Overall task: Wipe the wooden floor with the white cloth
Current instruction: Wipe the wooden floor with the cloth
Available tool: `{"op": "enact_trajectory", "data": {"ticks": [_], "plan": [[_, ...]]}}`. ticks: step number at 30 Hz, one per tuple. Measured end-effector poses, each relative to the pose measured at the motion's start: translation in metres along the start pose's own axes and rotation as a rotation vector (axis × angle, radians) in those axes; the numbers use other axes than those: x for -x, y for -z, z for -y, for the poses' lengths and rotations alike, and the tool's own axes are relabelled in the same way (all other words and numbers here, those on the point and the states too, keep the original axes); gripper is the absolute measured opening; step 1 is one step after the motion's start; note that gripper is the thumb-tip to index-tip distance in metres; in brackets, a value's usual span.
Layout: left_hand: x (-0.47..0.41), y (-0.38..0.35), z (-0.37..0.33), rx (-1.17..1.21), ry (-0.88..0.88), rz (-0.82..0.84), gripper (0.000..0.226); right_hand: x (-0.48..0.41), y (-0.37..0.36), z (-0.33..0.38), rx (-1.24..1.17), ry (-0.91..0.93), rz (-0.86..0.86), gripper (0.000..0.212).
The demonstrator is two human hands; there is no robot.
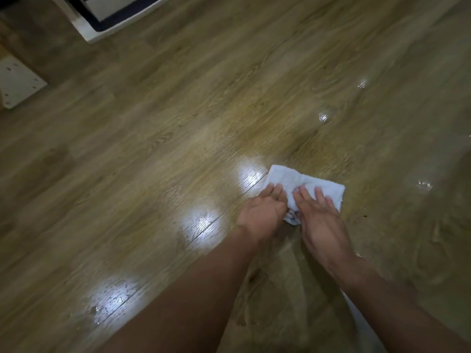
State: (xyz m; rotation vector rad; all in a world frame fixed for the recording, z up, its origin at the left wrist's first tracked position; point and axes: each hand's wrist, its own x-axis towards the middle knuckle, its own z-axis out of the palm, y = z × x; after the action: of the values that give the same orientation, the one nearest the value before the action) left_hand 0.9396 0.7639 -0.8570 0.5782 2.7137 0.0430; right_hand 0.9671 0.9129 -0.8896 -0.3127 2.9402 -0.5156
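Observation:
A folded white cloth (300, 182) lies flat on the wooden floor (178, 123), right of centre. My left hand (262, 212) presses on the cloth's left end, fingers curled over its near edge. My right hand (318, 217) lies palm down on the cloth's right half with fingers spread. Both hands hide the near part of the cloth. The floor shines wet, with bright light reflections to the left of the cloth.
Small water drops (323, 116) glint on the floor at the right. A white furniture frame (84, 24) stands at the top left, and a white panel with holes (17, 85) at the left edge. My bare foot (254, 296) shows below the arms.

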Motion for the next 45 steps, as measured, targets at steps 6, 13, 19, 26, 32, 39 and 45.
{"op": "enact_trajectory", "data": {"ticks": [6, 13, 19, 26, 32, 39, 45], "plan": [[0.02, -0.009, -0.001, -0.085, -0.058, 0.007, 0.05, 0.015, 0.005, -0.018, 0.134, 0.168, 0.01, 0.044], [0.004, 0.02, 0.03, 0.022, 0.185, -0.01, 0.042, -0.041, -0.001, 0.035, -0.002, 0.08, 0.084, 0.056], [0.025, 0.027, 0.014, -0.017, 0.134, 0.171, 0.047, -0.013, 0.002, 0.007, 0.12, 0.344, -0.015, 0.044], [0.017, 0.043, 0.05, 0.067, 0.272, 0.047, 0.034, -0.074, 0.003, 0.055, 0.146, 0.22, 0.186, 0.06], [0.031, 0.03, 0.053, 0.065, 0.309, 0.107, 0.043, -0.056, -0.001, 0.062, 0.038, 0.223, 0.283, 0.056], [0.032, 0.027, 0.052, 0.105, 0.369, 0.045, 0.042, -0.068, 0.013, 0.069, 0.021, 0.2, 0.414, 0.053], [0.034, 0.021, 0.059, 0.11, 0.347, -0.056, 0.032, -0.07, 0.007, 0.079, 0.14, 0.211, 0.34, 0.062]]}}
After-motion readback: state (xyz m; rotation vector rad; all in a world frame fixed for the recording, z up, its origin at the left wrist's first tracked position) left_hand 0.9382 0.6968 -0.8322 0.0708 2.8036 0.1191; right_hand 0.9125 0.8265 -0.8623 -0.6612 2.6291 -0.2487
